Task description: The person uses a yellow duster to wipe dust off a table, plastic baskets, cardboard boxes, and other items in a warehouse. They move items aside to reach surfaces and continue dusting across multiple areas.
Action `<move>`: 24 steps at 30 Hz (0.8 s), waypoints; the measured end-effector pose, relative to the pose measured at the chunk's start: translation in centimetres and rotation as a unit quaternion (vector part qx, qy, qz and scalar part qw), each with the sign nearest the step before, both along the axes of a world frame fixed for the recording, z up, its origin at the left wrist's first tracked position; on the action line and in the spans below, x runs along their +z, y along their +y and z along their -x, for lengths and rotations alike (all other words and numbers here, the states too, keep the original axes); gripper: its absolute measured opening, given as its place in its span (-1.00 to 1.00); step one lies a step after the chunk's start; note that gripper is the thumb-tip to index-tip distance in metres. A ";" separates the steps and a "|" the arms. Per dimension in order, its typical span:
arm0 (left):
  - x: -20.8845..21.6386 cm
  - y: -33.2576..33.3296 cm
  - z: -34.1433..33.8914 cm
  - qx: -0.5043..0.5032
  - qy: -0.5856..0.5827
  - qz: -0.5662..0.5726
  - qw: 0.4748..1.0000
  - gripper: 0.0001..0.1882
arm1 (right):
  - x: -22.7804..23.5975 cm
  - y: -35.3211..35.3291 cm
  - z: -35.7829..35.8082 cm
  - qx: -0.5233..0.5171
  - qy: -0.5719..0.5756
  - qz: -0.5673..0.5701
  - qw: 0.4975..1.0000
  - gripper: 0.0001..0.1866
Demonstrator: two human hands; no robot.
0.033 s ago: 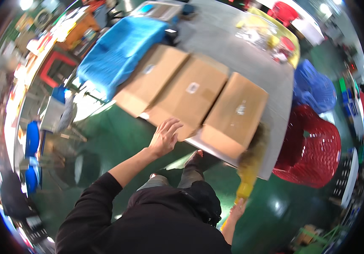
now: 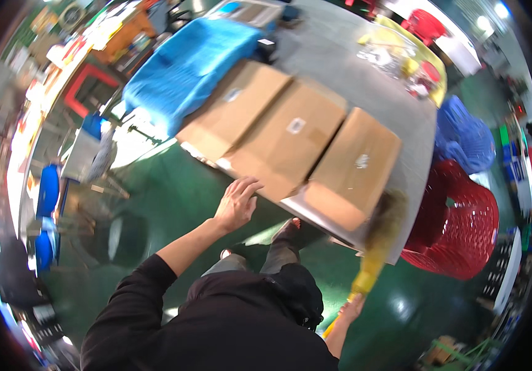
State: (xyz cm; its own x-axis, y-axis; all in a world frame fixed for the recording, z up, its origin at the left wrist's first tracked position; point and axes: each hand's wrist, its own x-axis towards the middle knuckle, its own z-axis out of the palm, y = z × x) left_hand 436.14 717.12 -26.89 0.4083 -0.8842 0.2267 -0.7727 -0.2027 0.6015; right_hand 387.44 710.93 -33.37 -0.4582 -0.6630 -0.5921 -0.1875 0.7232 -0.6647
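Note:
My right hand (image 2: 352, 307) is wrapped round the yellow handle of a hand broom (image 2: 374, 253), at the table's near right corner. Its blurred brownish bristles point up over the table top, beside the right cardboard box. Three flat cardboard boxes lie side by side at the near edge: a left box (image 2: 241, 102), a middle box (image 2: 294, 148) and a right box (image 2: 356, 179). My left hand (image 2: 236, 203) hovers by the front edge of the middle box, fingers loosely bent and apart, holding nothing. Whether its fingertips touch the cardboard I cannot tell.
The grey table (image 2: 334, 46) carries a yellow tray (image 2: 436, 74) with clear plastic bags at the far right. A blue cloth-like cover (image 2: 185, 68) adjoins the boxes at left. Blue (image 2: 464, 133) and dark red (image 2: 458, 229) plastic baskets stand right of the table.
The table and boxes have shifted slightly right in the picture. The broom's bristles have swung a little to the right in my right hand. My left hand stays near the middle box.

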 end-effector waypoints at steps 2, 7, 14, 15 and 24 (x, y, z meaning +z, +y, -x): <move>-0.9 8.9 -1.7 0.069 0.021 -0.002 0.997 -0.58 | 1.2 0.7 0.7 -0.032 0.030 0.041 0.998 -0.34; -3.0 24.6 -2.4 0.293 0.186 -0.054 0.936 -0.65 | 4.8 3.2 -2.6 0.035 0.009 0.182 0.983 -0.31; -3.0 30.1 -4.8 0.343 0.262 0.016 0.902 -0.68 | 6.8 9.5 -25.4 0.710 -0.009 0.313 0.630 -0.37; -2.8 30.7 -5.0 0.349 0.264 0.031 0.899 -0.69 | 6.4 9.6 -29.2 0.733 -0.002 0.259 0.630 -0.36; -2.4 38.9 -3.3 0.427 0.234 -0.002 0.873 -0.80 | -1.4 12.7 -59.6 0.688 -0.204 -0.043 0.695 -0.43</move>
State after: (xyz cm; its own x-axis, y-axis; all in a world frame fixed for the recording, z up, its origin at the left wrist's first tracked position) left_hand 439.48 755.97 -29.32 0.9667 -0.2119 -0.1432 -0.0089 -0.5875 0.8092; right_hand 447.00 723.66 -34.78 0.7926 -0.2615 -0.5508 -0.5496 0.0847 -0.8311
